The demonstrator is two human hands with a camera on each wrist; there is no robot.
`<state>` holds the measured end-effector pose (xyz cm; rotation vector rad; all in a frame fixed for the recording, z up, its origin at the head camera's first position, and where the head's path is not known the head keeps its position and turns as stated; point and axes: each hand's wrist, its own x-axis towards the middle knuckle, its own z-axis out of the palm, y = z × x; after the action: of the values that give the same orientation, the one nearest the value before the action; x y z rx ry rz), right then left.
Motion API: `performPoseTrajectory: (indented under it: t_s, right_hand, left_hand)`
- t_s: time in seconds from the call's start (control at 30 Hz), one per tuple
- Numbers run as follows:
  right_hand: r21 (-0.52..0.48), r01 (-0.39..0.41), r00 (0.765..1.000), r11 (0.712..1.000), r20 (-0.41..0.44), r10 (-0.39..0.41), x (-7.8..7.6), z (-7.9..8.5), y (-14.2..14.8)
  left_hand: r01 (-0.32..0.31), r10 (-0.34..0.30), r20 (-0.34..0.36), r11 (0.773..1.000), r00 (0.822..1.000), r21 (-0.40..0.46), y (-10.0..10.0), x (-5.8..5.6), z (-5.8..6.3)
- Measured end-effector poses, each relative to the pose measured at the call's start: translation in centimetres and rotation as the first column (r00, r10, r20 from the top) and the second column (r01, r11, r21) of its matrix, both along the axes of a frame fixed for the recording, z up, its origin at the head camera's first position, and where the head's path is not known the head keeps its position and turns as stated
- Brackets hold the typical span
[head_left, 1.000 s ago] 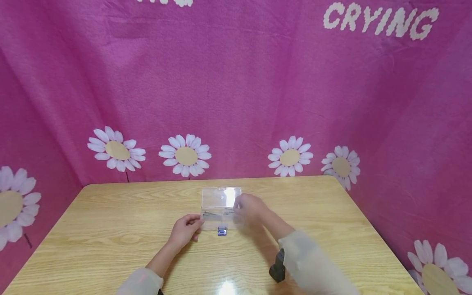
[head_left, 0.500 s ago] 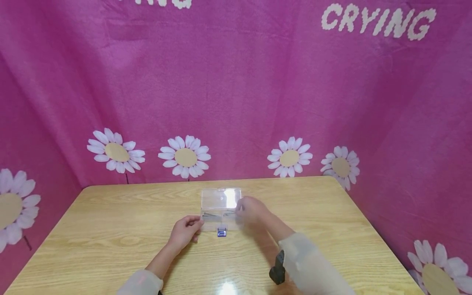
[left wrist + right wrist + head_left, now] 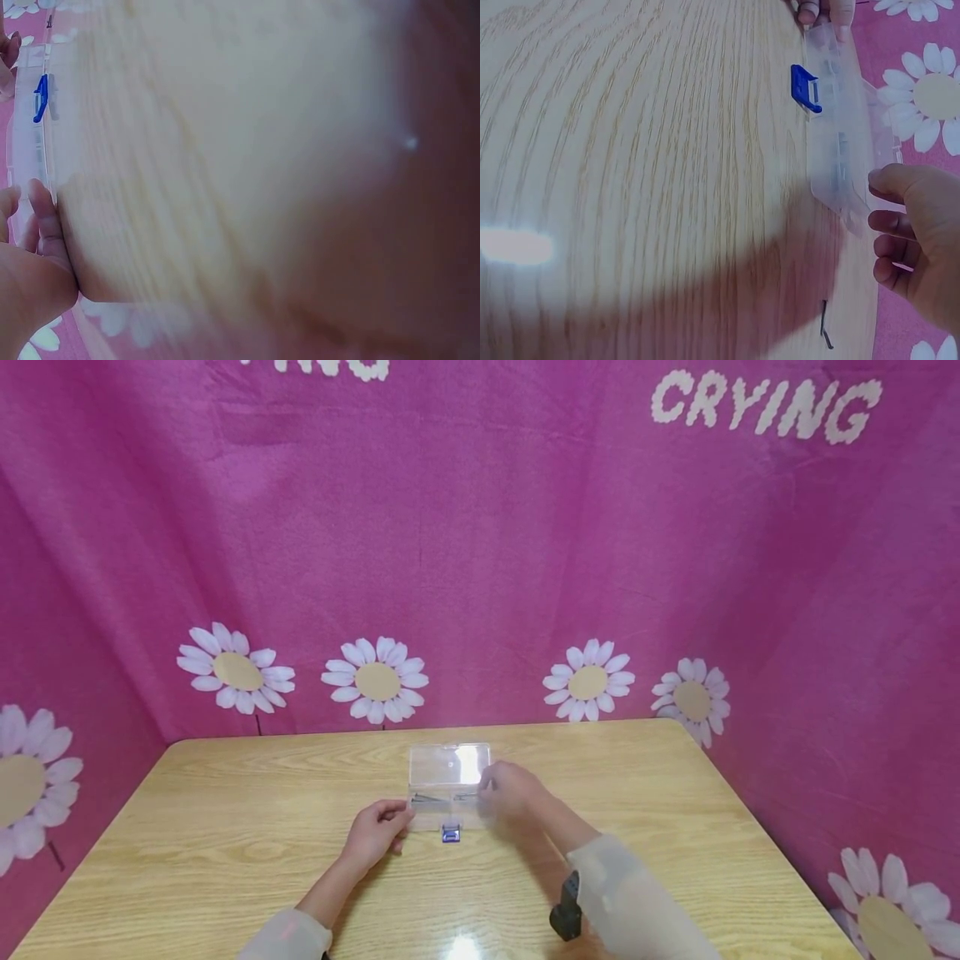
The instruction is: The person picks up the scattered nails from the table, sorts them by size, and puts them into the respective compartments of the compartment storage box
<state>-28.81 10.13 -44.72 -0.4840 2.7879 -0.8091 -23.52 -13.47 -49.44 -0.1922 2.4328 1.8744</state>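
Observation:
A clear plastic box [image 3: 429,818] with its lid [image 3: 431,765] raised stands towards the far side of the table. Thin dark metal pieces, like screws or nails, lie in its compartments [image 3: 429,797]. A blue latch [image 3: 804,88] hangs at the front. My left hand [image 3: 372,832] grips the left end of the box between thumb and fingers. At the other end, my right hand [image 3: 513,789] has curled fingers, with the thumb [image 3: 892,180] right at the lid's edge in the right wrist view. That hand covers part of the box's right side.
The wooden table [image 3: 247,843] extends around the box, its far edge close behind. A pink flowered curtain [image 3: 480,568] encloses the back and sides. One thin dark piece [image 3: 824,325] lies on the table near the right hand in the right wrist view.
The head view has tilted up very slightly. Both hands and the box keep nearly the same places, with the lid still raised.

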Motion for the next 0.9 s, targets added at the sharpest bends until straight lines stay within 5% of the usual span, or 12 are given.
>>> performPoseTrajectory:
  t_s: [0.47,0.9]
  right_hand:
    - [0.084,-0.038,0.991,0.996,-0.122,0.048,-0.6,0.4,2.6]
    - [0.13,-0.006,0.991,0.991,-0.128,0.023,-0.4,0.4,5.8]
  left_hand:
    - [0.002,-0.002,-0.008,1.0,1.0,-0.001,0.1,0.1,0.0]
    - [-0.003,0.003,-0.01,1.0,1.0,0.009,0.1,0.1,0.1]
